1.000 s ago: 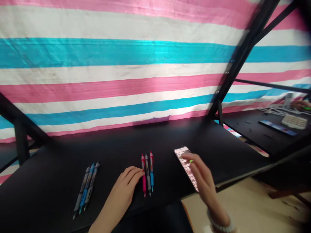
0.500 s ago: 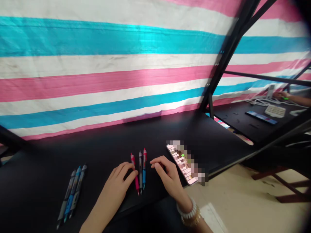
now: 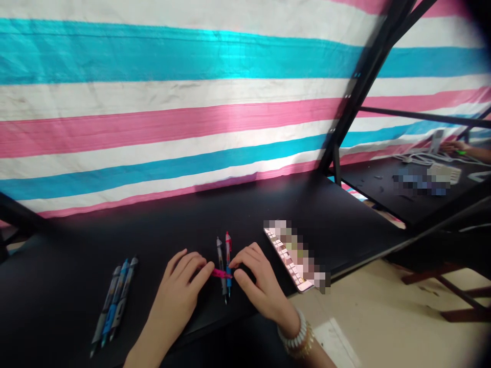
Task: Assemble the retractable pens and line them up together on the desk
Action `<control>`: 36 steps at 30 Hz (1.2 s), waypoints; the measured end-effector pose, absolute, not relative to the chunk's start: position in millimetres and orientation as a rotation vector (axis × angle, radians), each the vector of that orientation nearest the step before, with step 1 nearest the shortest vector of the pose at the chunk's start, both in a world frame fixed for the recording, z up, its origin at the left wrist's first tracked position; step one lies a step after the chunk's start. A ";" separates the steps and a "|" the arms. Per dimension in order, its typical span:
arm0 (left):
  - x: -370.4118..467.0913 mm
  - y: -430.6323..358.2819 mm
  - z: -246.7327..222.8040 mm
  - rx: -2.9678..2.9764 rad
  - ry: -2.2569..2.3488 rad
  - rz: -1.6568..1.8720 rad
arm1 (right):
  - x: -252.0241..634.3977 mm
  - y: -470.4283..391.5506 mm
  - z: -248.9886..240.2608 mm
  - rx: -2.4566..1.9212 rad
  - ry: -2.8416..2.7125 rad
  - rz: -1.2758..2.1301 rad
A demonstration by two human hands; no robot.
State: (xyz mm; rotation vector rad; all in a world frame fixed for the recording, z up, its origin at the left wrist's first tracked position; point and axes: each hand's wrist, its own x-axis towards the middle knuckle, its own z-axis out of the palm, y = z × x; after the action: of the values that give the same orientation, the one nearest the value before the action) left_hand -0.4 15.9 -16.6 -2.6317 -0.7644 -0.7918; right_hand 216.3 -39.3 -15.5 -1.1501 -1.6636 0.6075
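The left hand [image 3: 178,287] curls palm-down, apparently pinching the pink pen [image 3: 221,274].

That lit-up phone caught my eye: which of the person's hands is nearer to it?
The right. The right hand is just to the left of the phone, not touching it; the left hand is farther left, holding the pink pen.

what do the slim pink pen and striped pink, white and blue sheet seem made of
Slim pink pen: probably plastic, from its solid bright colour; blur hides the finish. Striped sheet: likely plastic tarpaulin, semi-gloss, given its bright sheen and fine creases.
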 end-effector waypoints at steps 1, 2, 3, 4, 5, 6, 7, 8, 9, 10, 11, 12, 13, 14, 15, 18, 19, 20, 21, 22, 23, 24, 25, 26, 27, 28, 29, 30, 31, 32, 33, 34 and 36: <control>1.7 15.0 -13.4 -2.609 -0.756 -0.811 | 216.0 -39.2 -15.0 -1.160 -1.712 0.602; 4.1 14.1 -10.1 -2.588 -0.744 -0.828 | 215.8 -38.9 -15.2 -1.180 -1.752 0.596; 6.6 13.1 -6.8 -2.573 -0.734 -0.843 | 215.6 -38.4 -16.0 -1.202 -1.782 0.591; 9.2 12.0 -3.8 -2.564 -0.726 -0.855 | 215.5 -38.0 -17.0 -1.221 -1.797 0.587; 11.5 11.1 -1.0 -2.560 -0.720 -0.866 | 215.5 -37.6 -18.1 -1.233 -1.797 0.585; 13.4 10.3 1.3 -2.557 -0.714 -0.877 | 215.6 -37.2 -19.1 -1.236 -1.785 0.587; 14.9 9.7 3.2 -2.556 -0.706 -0.887 | 215.9 -37.0 -20.0 -1.229 -1.766 0.590; 16.0 9.4 4.6 -2.552 -0.695 -0.896 | 216.1 -36.7 -20.5 -1.219 -1.744 0.593; 16.8 9.4 5.4 -2.549 -0.683 -0.902 | 216.3 -36.4 -20.9 -1.210 -1.723 0.596; 17.3 9.6 5.8 -2.546 -0.671 -0.904 | 216.4 -36.0 -21.2 -1.204 -1.700 0.599; 17.8 10.0 5.8 -2.543 -0.661 -0.901 | 216.5 -35.6 -21.4 -1.198 -1.680 0.604; 18.4 10.6 5.4 -2.539 -0.655 -0.894 | 216.4 -35.2 -21.5 -1.188 -1.660 0.613; 19.1 11.1 4.8 -2.535 -0.652 -0.882 | 216.3 -34.7 -21.8 -1.178 -1.642 0.627; 20.1 11.5 3.8 -2.532 -0.656 -0.868 | 216.1 -34.4 -22.2 -1.164 -1.626 0.645; 21.3 11.7 2.8 -2.527 -0.665 -0.858 | 215.8 -34.1 -22.6 -1.149 -1.612 0.665; 25.5 10.8 -0.7 -2.521 -0.721 -0.851 | 214.9 -33.6 -24.3 -1.116 -1.577 0.696; 26.6 10.2 -1.5 -2.522 -0.749 -0.856 | 214.6 -33.5 -24.8 -1.109 -1.568 0.683; 27.4 9.5 -2.1 -2.528 -0.781 -0.863 | 214.3 -33.5 -25.2 -1.103 -1.560 0.662; 27.8 8.8 -2.4 -2.538 -0.815 -0.867 | 214.0 -33.5 -25.2 -1.098 -1.555 0.638; 27.5 8.1 -2.4 -2.552 -0.846 -0.874 | 213.8 -33.5 -25.0 -1.093 -1.554 0.623; 26.7 7.5 -2.2 -2.564 -0.867 -0.891 | 213.6 -33.6 -24.6 -1.089 -1.551 0.619; 25.2 6.8 -2.0 -2.575 -0.888 -0.919 | 213.6 -33.7 -24.0 -1.086 -1.544 0.627; 23.3 5.8 -2.0 -2.584 -0.909 -0.959 | 213.6 -33.8 -23.4 -1.088 -1.533 0.646; 21.0 4.6 -2.5 -2.596 -0.944 -1.016 | 213.8 -33.8 -22.8 -1.094 -1.512 0.666; 18.6 3.0 -3.7 -2.607 -1.013 -1.091 | 214.1 -33.8 -22.5 -1.104 -1.484 0.683; 16.4 1.0 -5.7 -2.606 -1.126 -1.198 | 214.4 -33.6 -22.3 -1.116 -1.452 0.694; 14.5 -1.3 -8.6 -2.600 -1.275 -1.339 | 214.8 -33.4 -22.4 -1.126 -1.424 0.703; 13.1 -3.8 -12.4 -2.571 -1.463 -1.526 | 215.1 -33.2 -22.7 -1.132 -1.408 0.712; 12.1 -6.4 -16.7 -2.526 -1.647 -1.761 | 215.3 -33.1 -23.1 -1.134 -1.402 0.717; 11.6 -8.8 -21.3 -2.467 -1.831 -2.009 | 215.4 -33.0 -23.4 -1.134 -1.407 0.720; 11.4 -10.8 -25.8 -2.398 -1.997 -2.242 | 215.4 -33.1 -23.7 -1.133 -1.419 0.721; 11.3 -12.4 -29.8 -2.309 -2.136 -2.442 | 215.3 -33.4 -23.9 -1.132 -1.432 0.721; 11.1 -14.2 -35.2 -2.107 -2.331 -2.712 | 215.1 -34.1 -24.0 -1.130 -1.445 0.718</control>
State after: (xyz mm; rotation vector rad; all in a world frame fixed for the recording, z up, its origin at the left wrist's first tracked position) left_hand 11.1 -14.2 -35.2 -2.1072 -2.3314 -2.7121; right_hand 215.1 -34.1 -24.0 -1.1300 -1.4447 0.7181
